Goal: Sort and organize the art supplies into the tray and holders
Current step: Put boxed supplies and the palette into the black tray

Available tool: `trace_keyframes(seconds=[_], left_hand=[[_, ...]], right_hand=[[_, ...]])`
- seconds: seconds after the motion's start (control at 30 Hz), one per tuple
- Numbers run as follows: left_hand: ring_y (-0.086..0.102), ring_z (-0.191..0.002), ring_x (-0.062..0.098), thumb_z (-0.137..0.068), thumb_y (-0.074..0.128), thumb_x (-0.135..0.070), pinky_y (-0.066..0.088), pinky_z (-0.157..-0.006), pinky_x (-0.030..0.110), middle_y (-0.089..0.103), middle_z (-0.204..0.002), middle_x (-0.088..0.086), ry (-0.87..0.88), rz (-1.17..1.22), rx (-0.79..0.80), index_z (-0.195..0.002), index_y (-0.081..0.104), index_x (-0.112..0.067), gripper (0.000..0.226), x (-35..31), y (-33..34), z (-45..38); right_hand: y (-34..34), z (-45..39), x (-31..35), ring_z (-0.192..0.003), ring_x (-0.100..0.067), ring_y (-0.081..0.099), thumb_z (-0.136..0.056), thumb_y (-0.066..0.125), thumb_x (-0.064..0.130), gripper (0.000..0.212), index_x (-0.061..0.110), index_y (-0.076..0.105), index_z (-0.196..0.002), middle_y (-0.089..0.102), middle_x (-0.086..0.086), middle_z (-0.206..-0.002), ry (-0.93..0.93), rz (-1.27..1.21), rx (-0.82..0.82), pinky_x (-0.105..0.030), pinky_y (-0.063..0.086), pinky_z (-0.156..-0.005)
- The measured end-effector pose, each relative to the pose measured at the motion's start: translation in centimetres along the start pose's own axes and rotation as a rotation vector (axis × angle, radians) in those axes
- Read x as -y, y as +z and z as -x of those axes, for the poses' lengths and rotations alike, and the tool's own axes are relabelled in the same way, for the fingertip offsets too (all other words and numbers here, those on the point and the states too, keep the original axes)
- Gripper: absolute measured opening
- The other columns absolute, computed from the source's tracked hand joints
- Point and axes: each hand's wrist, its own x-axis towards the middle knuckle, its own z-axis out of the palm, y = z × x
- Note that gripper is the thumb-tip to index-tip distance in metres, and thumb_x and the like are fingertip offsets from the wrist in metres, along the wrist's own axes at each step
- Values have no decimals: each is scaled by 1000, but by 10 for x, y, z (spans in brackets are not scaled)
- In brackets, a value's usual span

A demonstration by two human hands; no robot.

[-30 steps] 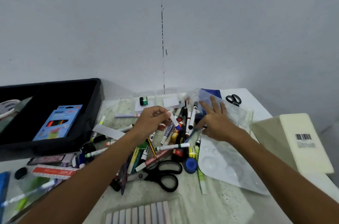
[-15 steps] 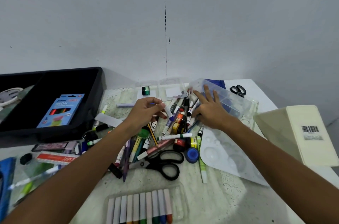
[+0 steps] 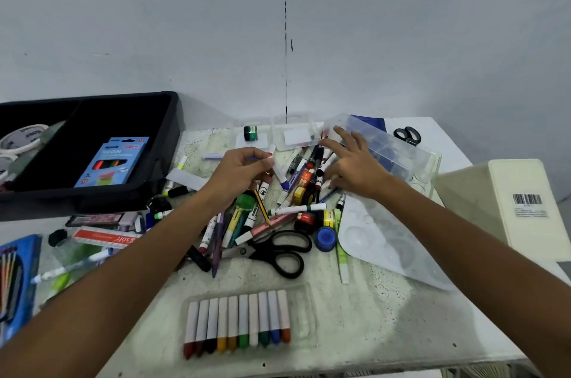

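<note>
Left hand [image 3: 239, 172], centre of frame: fingers pinched on a white marker [image 3: 277, 165] with a red tip up and a blue end down, held above the pile.
Right hand [image 3: 355, 165], just right of centre: fingers spread and straight, reaching over the markers toward a clear plastic organizer [image 3: 389, 150] that lies tilted at the upper right of the table [image 3: 355, 331].
Marker pile [image 3: 278, 207]: mixed pens, markers and small paint pots, heaped between the forearms.
Black-handled scissors [image 3: 275, 249]: below the pile.
Crayon set [image 3: 238, 323]: clear tray, lower centre.
Black tray [image 3: 92, 148]: upper left, holding a blue pencil box [image 3: 112, 162].
Cream box [image 3: 513, 207]: right edge, barcode label showing.
Clear palette [image 3: 386, 247]: flat, right of the pile.
</note>
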Motion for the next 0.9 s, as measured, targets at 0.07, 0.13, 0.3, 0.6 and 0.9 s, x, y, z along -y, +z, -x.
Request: trace_keyframes(seconds=[0.07,0.13,0.3,0.6,0.9], left_hand=[[66,-63,13,-90,64,-13,43,-50,20,71,-85,8,6,-7,2,-88,63,-8,5,-1,-1,2],[66,-64,14,-90,64,-13,42,-50,20,72,-83,6,9,-22,7,-88,63,-6,7,-1,-1,6],[68,-68,18,-90,63,-11,46,-52,22,73,-80,11,14,-26,62,-88,63,-4,8,-6,-3,20],[67,-65,24,-87,66,-4,57,-66,34,71,-76,15,-68,-69,216,-91,66,-2,5,4,-2,64],[67,-66,12,-82,71,-4,50,-63,18,72,-73,9,-51,-277,306,-87,72,0,6,28,21,117]], right_hand=[[-1,4,-1,-143,-39,17,-74,79,27,15,24,78,-89,39,-8,-150,-4,-83,-64,-57,16,-111],[0,9,-1,-134,-39,32,-71,81,23,17,19,79,-87,53,-8,-137,7,-163,-100,-56,29,-102],[-8,24,3,-100,-24,54,-78,77,20,14,14,74,-90,67,-2,-96,38,-381,-139,-37,44,-79],[-33,59,62,-71,-18,66,-81,74,5,32,16,65,-111,69,-3,-74,109,-1043,-54,-26,52,-69],[-26,95,116,-61,-23,69,-81,73,1,15,7,62,-89,72,-12,-70,226,-1225,271,-26,52,-49]])
